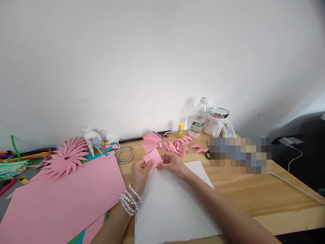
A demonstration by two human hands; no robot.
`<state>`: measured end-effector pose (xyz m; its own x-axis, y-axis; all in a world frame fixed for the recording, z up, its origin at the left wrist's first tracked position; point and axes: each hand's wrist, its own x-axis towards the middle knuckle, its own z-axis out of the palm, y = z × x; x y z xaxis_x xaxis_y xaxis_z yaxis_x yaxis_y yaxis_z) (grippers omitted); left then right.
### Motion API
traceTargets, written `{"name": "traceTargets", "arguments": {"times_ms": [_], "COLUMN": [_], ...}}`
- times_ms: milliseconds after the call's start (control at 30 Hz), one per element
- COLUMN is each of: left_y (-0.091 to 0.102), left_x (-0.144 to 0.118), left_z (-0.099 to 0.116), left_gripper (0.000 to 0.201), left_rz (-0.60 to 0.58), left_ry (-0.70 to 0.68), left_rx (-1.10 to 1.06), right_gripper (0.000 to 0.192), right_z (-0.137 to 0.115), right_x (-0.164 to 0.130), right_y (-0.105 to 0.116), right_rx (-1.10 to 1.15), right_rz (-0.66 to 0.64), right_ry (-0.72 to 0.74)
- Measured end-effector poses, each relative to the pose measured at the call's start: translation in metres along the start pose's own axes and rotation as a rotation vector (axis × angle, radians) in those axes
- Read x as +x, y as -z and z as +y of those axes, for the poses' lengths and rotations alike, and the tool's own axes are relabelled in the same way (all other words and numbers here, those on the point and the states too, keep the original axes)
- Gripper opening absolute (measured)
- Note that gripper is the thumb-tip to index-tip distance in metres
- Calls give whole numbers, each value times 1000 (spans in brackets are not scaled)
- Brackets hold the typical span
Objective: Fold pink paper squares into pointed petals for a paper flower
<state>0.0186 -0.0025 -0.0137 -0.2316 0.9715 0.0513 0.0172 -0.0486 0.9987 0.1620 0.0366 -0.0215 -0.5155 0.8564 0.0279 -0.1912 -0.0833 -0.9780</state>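
Observation:
A small pink paper square (153,158) is held up over the far end of a white sheet (175,206). My left hand (141,170) pinches its left lower side, thumb on top. At the right edge, my right hand (172,163) grips it with curled fingers. Just beyond my hands lie flat pink paper squares (149,145) and a heap of folded pink paper pieces (176,146). A pleated pink paper rosette (67,157) rests at the left on large pink sheets (68,200).
Along the wall stand a glue stick (181,129), a water bottle (199,118), a lidded mug (215,122) and a white glue bottle (93,137). A coiled cable (125,154) lies left of my hands. Scissors (207,154) sit at the right, partly hidden by a blurred patch.

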Motion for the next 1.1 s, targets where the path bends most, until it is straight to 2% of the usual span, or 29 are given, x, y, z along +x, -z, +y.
{"name": "traceTargets", "arguments": {"times_ms": [200, 533, 667, 800, 1100], "left_y": [2, 2, 1, 0, 7], "left_x": [2, 4, 2, 1, 4], "left_z": [-3, 1, 2, 6, 11], "left_gripper": [31, 33, 33, 34, 26], "left_rz": [-12, 70, 29, -80, -150], "left_ry": [58, 175, 196, 223, 279], "left_rx": [-132, -225, -225, -242, -182], "right_gripper": [26, 27, 32, 32, 30], "right_z": [-1, -3, 2, 8, 8], "right_x": [1, 0, 2, 5, 5], "right_y": [3, 1, 1, 5, 6], "right_rx": [147, 113, 25, -60, -30], "right_rz": [31, -2, 27, 102, 122], "right_ry": [-58, -1, 32, 57, 70]}}
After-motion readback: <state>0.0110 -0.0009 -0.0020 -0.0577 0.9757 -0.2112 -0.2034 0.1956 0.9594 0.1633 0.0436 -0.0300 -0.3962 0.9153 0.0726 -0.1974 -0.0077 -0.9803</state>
